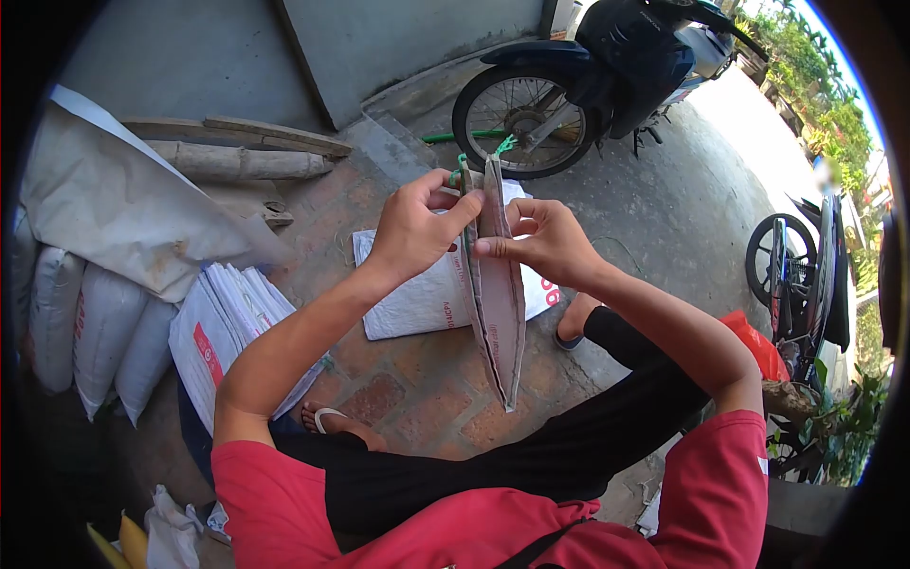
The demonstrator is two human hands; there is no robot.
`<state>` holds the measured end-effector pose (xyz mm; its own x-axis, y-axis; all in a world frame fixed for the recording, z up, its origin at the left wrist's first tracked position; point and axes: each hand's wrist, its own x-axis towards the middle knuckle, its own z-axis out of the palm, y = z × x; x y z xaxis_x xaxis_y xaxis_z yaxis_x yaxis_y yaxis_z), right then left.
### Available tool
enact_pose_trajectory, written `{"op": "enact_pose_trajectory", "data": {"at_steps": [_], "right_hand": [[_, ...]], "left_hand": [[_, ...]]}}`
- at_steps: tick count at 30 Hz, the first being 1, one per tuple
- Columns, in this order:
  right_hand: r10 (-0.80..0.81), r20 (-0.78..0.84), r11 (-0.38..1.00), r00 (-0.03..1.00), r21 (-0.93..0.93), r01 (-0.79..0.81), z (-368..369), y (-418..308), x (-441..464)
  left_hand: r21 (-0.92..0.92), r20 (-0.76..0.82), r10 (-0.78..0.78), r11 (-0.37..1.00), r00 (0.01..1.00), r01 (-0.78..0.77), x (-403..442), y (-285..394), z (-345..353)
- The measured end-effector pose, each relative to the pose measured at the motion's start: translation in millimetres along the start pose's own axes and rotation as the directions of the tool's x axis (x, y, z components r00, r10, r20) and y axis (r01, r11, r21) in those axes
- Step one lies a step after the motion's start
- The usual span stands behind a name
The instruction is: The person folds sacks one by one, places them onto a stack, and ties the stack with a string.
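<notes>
Between my hands hangs a woven sack [500,318], its mouth edge up and parted into two layers, with green string [505,145] at the top corners. My left hand [428,220] pinches the left layer near the top, thumb against the edge. Across from it, my right hand [542,239] grips the right layer between thumb and fingers. Below and behind, a flat white printed sack [417,294] lies on the brick floor, partly hidden by my hands and the held sack.
A stack of folded white sacks [223,327] stands to my left. Filled sacks [109,322] under a grey tarp [133,204] are farther left, near a bamboo pole [237,161]. A motorbike [616,66] stands ahead; another [806,275] is at the right beside a red bag [755,341].
</notes>
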<state>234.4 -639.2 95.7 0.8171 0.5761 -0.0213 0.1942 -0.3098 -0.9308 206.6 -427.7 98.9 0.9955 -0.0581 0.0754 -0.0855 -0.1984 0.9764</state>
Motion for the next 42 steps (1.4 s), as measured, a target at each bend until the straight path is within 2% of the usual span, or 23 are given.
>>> {"op": "enact_pose_trajectory", "data": {"at_steps": [4, 5, 6, 7, 9, 10, 12, 14, 15, 16, 19, 20, 21, 23, 24, 26, 27, 30, 32, 34, 37, 40, 42], "right_hand": [[0.118, -0.117, 0.945, 0.986, 0.318, -0.076, -14.6, 17.2, 20.2], [0.183, -0.211, 0.943, 0.960, 0.314, -0.110, -30.9, 17.0, 31.4], [0.249, -0.352, 0.937, 0.902, 0.322, -0.133, -54.0, 34.7, 56.5], [0.356, -0.436, 0.892, 0.827, 0.421, -0.162, -79.6, 36.5, 80.2], [0.574, -0.389, 0.614, 0.721, 0.787, -0.064, -134.6, 34.2, 141.4], [0.606, -0.386, 0.506, 0.695, 0.862, 0.037, -159.4, 25.6, 171.2], [0.396, -0.461, 0.394, 0.794, 0.867, 0.307, -188.8, -30.8, 202.4], [0.079, -0.639, 0.351, 0.766, 0.737, 0.578, -215.6, -95.3, 227.0], [-0.082, -0.620, 0.221, 0.780, 0.752, 0.621, -251.1, -119.4, 247.2], [-0.294, -0.700, 0.167, 0.650, 0.633, 0.756, -269.7, -147.8, 251.2], [-0.491, -0.815, 0.077, 0.308, 0.311, 0.947, -280.0, -238.1, 192.6], [-0.538, -0.823, 0.035, 0.183, 0.195, 0.980, -277.1, -252.3, 174.3], [-0.389, -0.916, -0.072, 0.094, 0.132, 0.989, -262.8, -257.3, 158.5], [-0.545, -0.836, 0.015, -0.059, -0.079, 0.997, -235.3, -214.4, 102.6], [-0.495, -0.865, 0.163, 0.085, 0.004, 0.987, -209.7, -189.9, 82.3], [-0.320, -0.877, 0.441, 0.359, 0.197, 0.876, -148.0, -140.2, 47.6], [-0.207, -0.854, 0.556, 0.477, 0.298, 0.776, -120.5, -110.5, 32.3], [0.167, -0.666, 0.825, 0.727, 0.499, 0.267, -72.0, 0.5, -15.6], [0.304, -0.613, 0.862, 0.729, 0.503, 0.063, -56.9, 56.3, -34.2], [0.389, -0.556, 0.857, 0.735, 0.510, -0.068, -47.8, 91.9, -43.8], [0.651, -0.485, 0.741, 0.584, 0.574, -0.349, -41.9, 151.0, -50.8], [0.901, -0.209, 0.424, 0.380, 0.605, -0.674, -34.5, 202.1, -72.4], [0.958, 0.166, 0.141, 0.234, 0.438, -0.888, -34.3, 212.9, -98.6]], "left_hand": [[-0.004, -0.211, -0.017, 1.000, 0.977, 0.017, 27.2, -40.0, -36.6], [-0.096, -0.276, -0.066, 0.995, 0.959, 0.041, 36.0, -48.6, -56.4], [0.037, -0.395, -0.020, 0.999, 0.918, 0.038, 52.2, -65.4, -87.9], [-0.102, -0.453, -0.145, 0.989, 0.880, 0.110, 61.3, -59.7, -114.6], [-0.138, -0.602, -0.240, 0.971, 0.762, 0.197, 80.5, -17.9, -165.0], [-0.228, -0.615, -0.218, 0.969, 0.758, 0.093, 104.6, -10.3, -208.6], [-0.187, -0.749, -0.095, 0.980, 0.656, -0.073, 122.6, 70.3, -260.6], [-0.043, -0.778, 0.136, 0.963, 0.613, -0.268, 129.0, 152.0, -299.3], [-0.001, -0.806, 0.223, 0.926, 0.548, -0.378, 124.6, 196.2, -303.0], [0.072, -0.806, 0.346, 0.862, 0.480, -0.501, 116.4, 236.7, -308.9], [0.334, -0.754, 0.635, 0.590, 0.167, -0.735, 52.8, 329.7, -288.2], [0.400, -0.730, 0.679, 0.511, 0.072, -0.761, 33.2, 338.9, -283.0], [0.438, -0.737, 0.676, 0.468, -0.008, -0.768, 14.0, 329.2, -266.1], [0.504, -0.754, 0.637, 0.406, -0.159, -0.763, -34.6, 287.2, -207.7], [0.538, -0.752, 0.616, 0.370, -0.234, -0.758, -56.9, 266.3, -185.5], [0.474, -0.869, 0.408, 0.521, -0.280, -0.710, -86.9, 180.0, -165.6], [0.370, -0.923, 0.323, 0.595, -0.209, -0.714, -102.8, 129.4, -152.0], [0.018, -0.957, -0.129, 0.868, -0.261, -0.496, -135.3, -27.6, -103.0], [-0.165, -0.934, -0.275, 0.899, -0.229, -0.406, -145.9, -59.7, -74.9], [-0.107, -0.916, -0.223, 0.937, -0.334, -0.331, -148.9, -147.2, -57.8], [-0.389, -0.766, -0.373, 0.917, -0.523, -0.084, -168.4, -191.4, -11.1], [-0.569, -0.563, -0.481, 0.815, -0.672, -0.107, -184.1, -188.5, 42.2], [-0.629, -0.488, -0.520, 0.766, -0.701, -0.131, -196.8, -205.0, 62.0]]}}
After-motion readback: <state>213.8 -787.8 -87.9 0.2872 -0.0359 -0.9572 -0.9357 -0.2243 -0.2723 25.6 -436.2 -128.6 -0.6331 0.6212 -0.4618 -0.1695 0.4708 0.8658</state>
